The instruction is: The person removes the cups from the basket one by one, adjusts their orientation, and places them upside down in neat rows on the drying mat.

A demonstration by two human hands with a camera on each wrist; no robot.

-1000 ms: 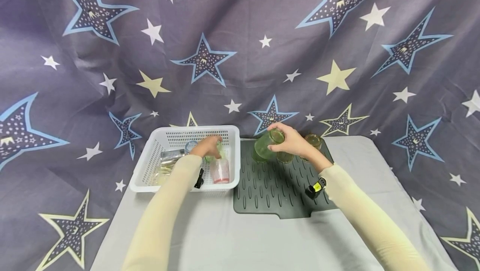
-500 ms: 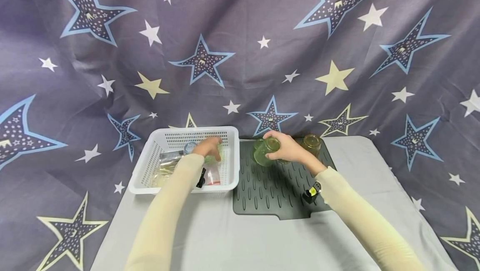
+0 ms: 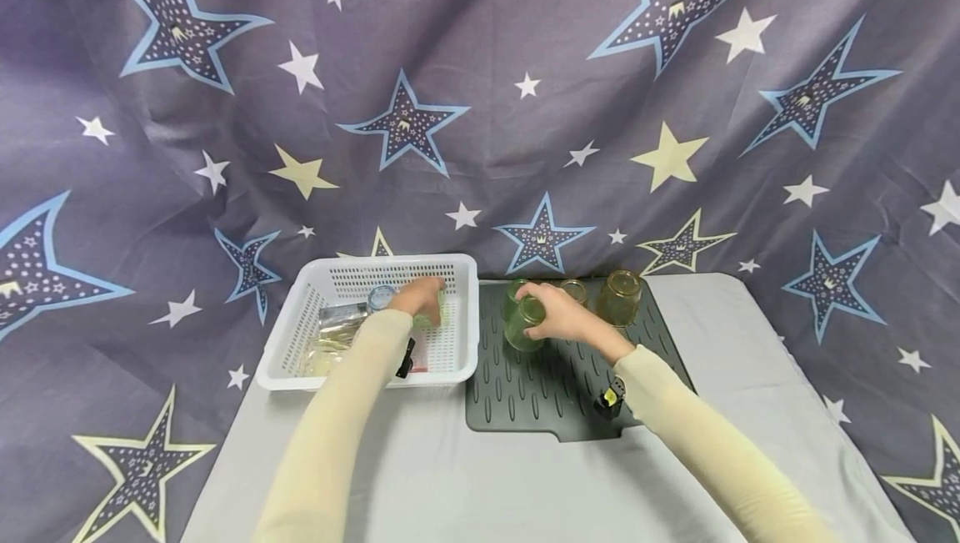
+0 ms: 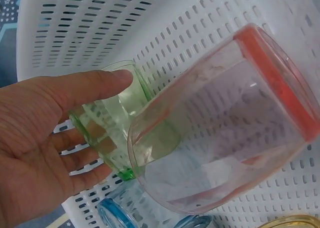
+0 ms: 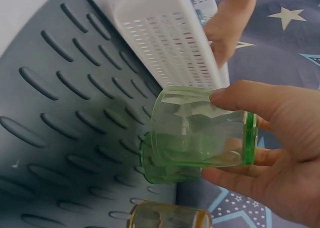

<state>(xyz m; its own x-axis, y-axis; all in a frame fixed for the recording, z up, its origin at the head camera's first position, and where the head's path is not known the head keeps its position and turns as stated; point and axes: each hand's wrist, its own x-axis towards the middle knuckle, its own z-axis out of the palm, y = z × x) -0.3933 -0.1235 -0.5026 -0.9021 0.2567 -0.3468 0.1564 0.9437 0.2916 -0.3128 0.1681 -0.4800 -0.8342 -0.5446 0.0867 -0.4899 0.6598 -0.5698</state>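
One green tumbler (image 5: 200, 128) is rim-down over the dark ridged mat (image 3: 525, 397), right hand (image 5: 300, 148) curled in a snug grip round its base end, I'd guess to leave the rim clear. Left hand (image 4: 40, 133) straddles another green glass (image 4: 112, 115) in the white basket (image 3: 470, 326); can't tell if it's pinching.

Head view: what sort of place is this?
Probably a staged recording corner rather than a working kitchen: a star-printed cloth hangs behind a white-covered table bearing a basket with glasses and a dark mat.

No text, label, brand, number or sign can be read — not anywhere.
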